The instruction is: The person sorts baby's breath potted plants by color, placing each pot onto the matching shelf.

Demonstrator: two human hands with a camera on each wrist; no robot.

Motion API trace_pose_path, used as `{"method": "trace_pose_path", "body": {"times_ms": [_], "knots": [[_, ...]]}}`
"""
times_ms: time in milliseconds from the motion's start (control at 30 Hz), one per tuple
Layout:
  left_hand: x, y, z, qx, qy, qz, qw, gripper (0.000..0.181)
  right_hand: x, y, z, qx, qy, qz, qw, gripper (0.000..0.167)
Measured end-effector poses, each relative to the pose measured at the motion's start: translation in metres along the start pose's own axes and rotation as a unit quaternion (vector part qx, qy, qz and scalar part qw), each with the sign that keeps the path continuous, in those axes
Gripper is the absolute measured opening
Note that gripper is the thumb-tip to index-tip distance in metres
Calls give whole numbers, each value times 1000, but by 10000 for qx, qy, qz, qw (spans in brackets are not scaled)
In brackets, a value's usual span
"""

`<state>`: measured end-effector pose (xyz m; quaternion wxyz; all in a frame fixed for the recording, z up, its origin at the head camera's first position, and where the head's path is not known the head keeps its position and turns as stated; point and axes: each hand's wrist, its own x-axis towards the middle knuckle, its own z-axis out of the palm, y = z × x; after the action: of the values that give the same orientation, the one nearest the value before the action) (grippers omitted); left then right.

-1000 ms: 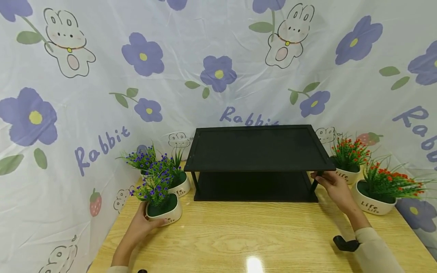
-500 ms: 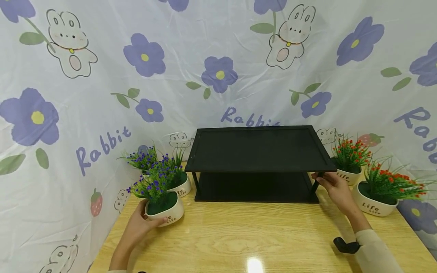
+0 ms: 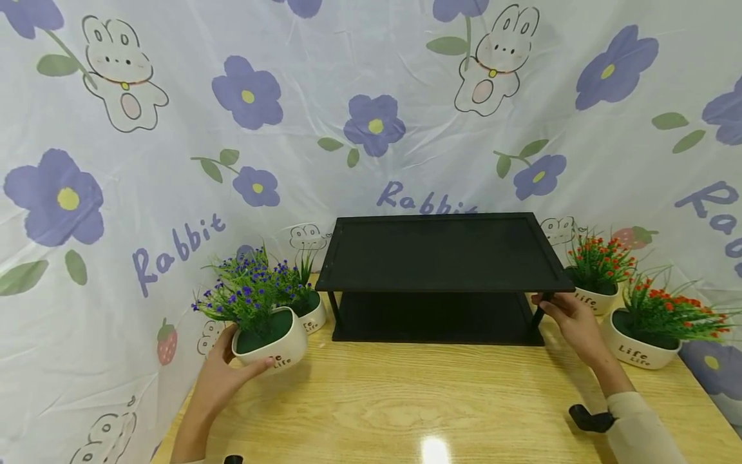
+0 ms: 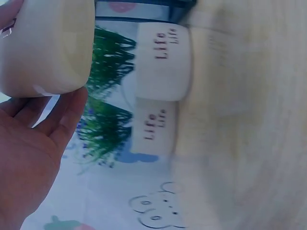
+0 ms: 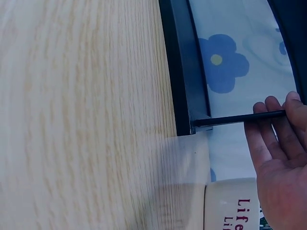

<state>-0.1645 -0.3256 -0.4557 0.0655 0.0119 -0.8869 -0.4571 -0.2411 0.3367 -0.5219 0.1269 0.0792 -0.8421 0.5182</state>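
My left hand grips a white oval flowerpot with artificial purple flowers, thumb across its front and fingers behind. In the left wrist view the pot's pale underside shows; it hangs above the table, tilted. My right hand holds the front right post of a black two-tier shelf between thumb and fingers, just under the top board. The shelf stands on the table; its lower board rests on the wood.
Behind the lifted pot stand two more white pots with green and purple plants. Two pots with orange-red flowers, a rear one and a front one, stand right of the shelf. A printed cloth hangs behind the wooden table.
My left hand has raised the purple-flowered pot, tipping it and shifting it slightly left. The right hand stays on the shelf post, and the shelf keeps its place.
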Motion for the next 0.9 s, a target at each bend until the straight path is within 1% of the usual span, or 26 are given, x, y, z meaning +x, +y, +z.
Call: {"method": "trace_pose_path", "body": {"times_ms": [100, 200, 300, 400, 533, 667, 767, 900], "knots": [[-1, 11, -4, 21, 76, 15, 10000, 112, 0, 1, 0, 47, 5, -47, 10000, 34], [-1, 23, -6, 14, 158, 69, 9999, 112, 0, 1, 0, 35, -4, -61, 10000, 34], [1, 37, -6, 7, 292, 169, 9994, 109, -1, -2, 1, -128, 60, -15, 9999, 34], [5, 54, -4, -4, 468, 337, 9983, 105, -1, -8, 3, -487, 252, 55, 9985, 34], [13, 77, 0, -50, 577, 546, 9968, 104, -1, -17, 5, -1018, 505, 215, 9933, 33], [23, 97, 4, -55, 566, 648, 9963, 108, -2, -21, 6, -1399, 576, 413, 9876, 35], [31, 109, 9, -99, 549, 744, 9957, 108, -4, -23, 6, -1447, 603, 497, 9864, 37], [44, 120, 17, -79, 516, 930, 9943, 106, -5, -23, 6, -1347, 696, 562, 9868, 38]]}}
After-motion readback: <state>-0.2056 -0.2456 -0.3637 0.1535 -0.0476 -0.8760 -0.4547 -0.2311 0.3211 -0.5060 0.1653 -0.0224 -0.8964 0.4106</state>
